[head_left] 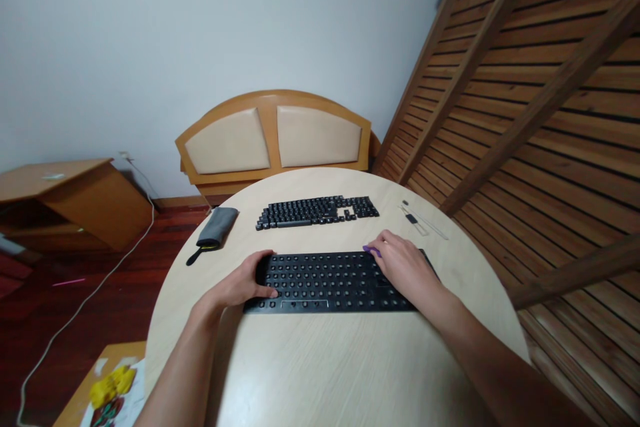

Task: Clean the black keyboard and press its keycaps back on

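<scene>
Left hand (244, 285) grips the bare keyboard (330, 281); right hand (407, 268) pinches a purple tool (371, 251).

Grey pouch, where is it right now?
In the head view, the grey pouch lies near the left edge of the table, just left of the laid-out keycaps and beyond the left hand.

A gray pouch (219, 227) lay on the round table (320, 373), left of the middle. A padded headboard (273, 137) stood behind the table. Wooden slats (525, 113) filled the right side. A desk (70, 197) sat at the far left, and a white cord (65, 323) ran over the red floor (125, 307).
</scene>
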{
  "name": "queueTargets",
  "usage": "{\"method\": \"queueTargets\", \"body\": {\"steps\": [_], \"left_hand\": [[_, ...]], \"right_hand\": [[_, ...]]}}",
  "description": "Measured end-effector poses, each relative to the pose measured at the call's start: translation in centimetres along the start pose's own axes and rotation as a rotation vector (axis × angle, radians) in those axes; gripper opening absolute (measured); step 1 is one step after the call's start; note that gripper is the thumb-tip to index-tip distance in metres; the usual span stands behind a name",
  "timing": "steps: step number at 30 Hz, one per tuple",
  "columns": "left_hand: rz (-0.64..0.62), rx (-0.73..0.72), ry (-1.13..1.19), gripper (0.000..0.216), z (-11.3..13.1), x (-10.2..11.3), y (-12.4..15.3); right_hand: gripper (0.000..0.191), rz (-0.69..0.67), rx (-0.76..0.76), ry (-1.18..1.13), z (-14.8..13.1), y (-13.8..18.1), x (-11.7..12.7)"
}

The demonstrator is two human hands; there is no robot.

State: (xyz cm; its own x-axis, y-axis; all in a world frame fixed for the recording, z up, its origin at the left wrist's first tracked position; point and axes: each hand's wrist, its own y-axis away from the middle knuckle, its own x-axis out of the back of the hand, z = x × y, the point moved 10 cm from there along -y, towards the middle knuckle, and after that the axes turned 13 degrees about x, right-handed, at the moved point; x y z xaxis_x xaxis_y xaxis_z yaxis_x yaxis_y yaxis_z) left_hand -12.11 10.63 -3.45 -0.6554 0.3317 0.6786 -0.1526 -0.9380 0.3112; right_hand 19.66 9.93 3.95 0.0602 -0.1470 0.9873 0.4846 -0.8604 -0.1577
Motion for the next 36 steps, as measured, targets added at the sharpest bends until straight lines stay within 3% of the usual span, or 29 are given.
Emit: {"method": "queueTargets", "body": {"steps": [5, 19, 25, 28, 32, 36], "left_hand": [[0.014, 0.003, -0.001, 0.097, 0.1, 0.1, 0.0], [-0.003, 0.015, -0.022, 0.098, -0.1, -0.1, 0.1], [-0.001, 0.009, -0.022, 0.096, 0.1, 0.0, 0.1], [0.001, 0.003, -0.015, 0.095, 0.1, 0.0, 0.1], [0.013, 0.007, -0.018, 0.097, -0.2, 0.0, 0.0], [0.024, 0.007, -0.013, 0.097, -0.5, 0.0, -0.2]], "right_hand": [[0.031, -0.085, 0.033, 0.052, -1.3, 0.1, -2.4], [0.040, -0.292, 0.089, 0.154, -6.4, 5.0, -1.9], [0.033, -0.374, 0.097, 0.091, -7.1, 6.7, -1.9], [0.030, -0.259, 0.079, 0.062, -6.9, 5.6, -0.5], [0.023, 0.033, 0.130, -0.037, -7.5, 2.5, 1.2], [0.020, 0.158, 0.220, -0.075, -9.0, -0.5, 0.3]]}}
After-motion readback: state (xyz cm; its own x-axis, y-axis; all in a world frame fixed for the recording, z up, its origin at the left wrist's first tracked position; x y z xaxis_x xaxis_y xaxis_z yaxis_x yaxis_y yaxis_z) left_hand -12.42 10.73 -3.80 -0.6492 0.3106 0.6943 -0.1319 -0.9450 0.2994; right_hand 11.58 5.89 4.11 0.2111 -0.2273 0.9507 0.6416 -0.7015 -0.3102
